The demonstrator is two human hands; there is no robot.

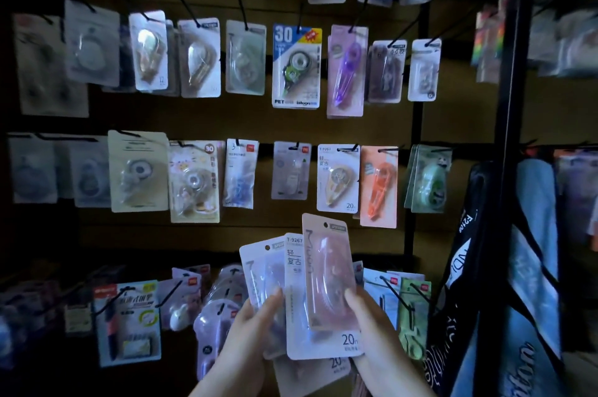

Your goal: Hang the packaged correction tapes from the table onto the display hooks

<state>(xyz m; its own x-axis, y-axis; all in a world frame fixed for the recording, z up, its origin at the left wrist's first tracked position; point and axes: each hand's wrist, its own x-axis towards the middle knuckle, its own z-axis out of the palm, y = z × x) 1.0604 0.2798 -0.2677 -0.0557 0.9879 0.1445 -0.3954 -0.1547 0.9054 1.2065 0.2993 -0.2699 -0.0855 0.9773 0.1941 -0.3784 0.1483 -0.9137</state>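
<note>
I hold a fanned stack of packaged correction tapes low in the middle of the head view, in front of a dim display wall. My left hand (252,328) grips the stack's left side, thumb on a pale lilac pack (259,270). My right hand (372,322) grips the right side, thumb on the front pink pack (326,270), which stands upright with its hang hole at the top. Between them sits a white pack (296,299) marked T-9267 and 20 m. A matching T-9267 pack (338,178) hangs on a hook above. Black display hooks (241,5) stick out in rows.
Rows of hanging stationery packs cover the wall, among them a blue "30" pack (296,66), a purple pack (346,73) and an orange pack (378,186). A black upright post (514,73) stands at the right. Blue and black bags (530,267) hang beside it.
</note>
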